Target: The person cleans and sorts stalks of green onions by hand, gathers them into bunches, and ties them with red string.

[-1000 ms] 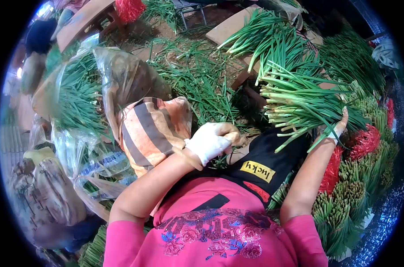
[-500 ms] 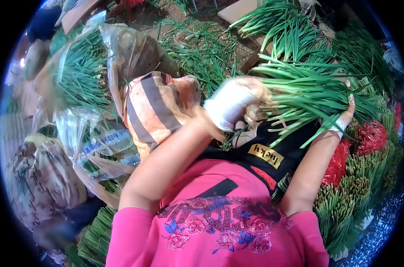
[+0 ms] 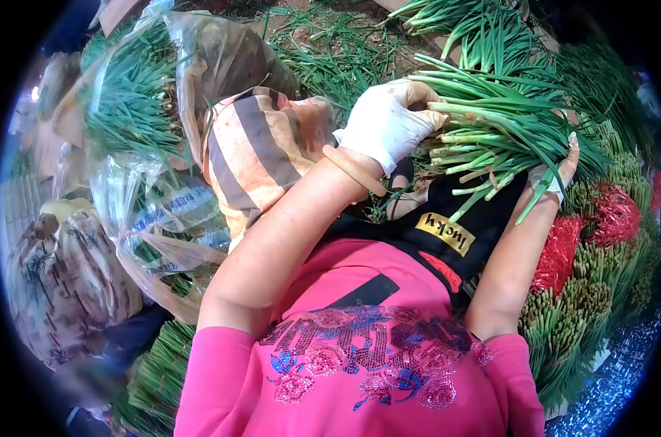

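Observation:
A loose bunch of garlic chives [image 3: 498,124] lies across my right hand, pale stalk ends pointing left and green leaves right. My right hand [image 3: 560,171], in a white glove with bare or taped fingertips, curls around the bunch from below and the right side. Much of its palm is hidden under the leaves. My left hand [image 3: 396,120], in a white glove with bare fingertips showing, has thumb and fingers pinched together at the pale stalk ends. A tan band [image 3: 354,171] circles the left wrist.
More loose chives [image 3: 483,44] lie beyond the bunch. At right stand tied bundles [image 3: 571,313] with red plastic string [image 3: 611,211]. Clear plastic bags [image 3: 127,197] with greens and a striped cloth [image 3: 250,156] are at left. Leaf scraps [image 3: 330,51] cover the ground ahead.
My left hand, blurred before, is now sharp, with thumb and fingers at the stalk ends. The bunch's stalks have shifted slightly in my right hand. The view has moved a little.

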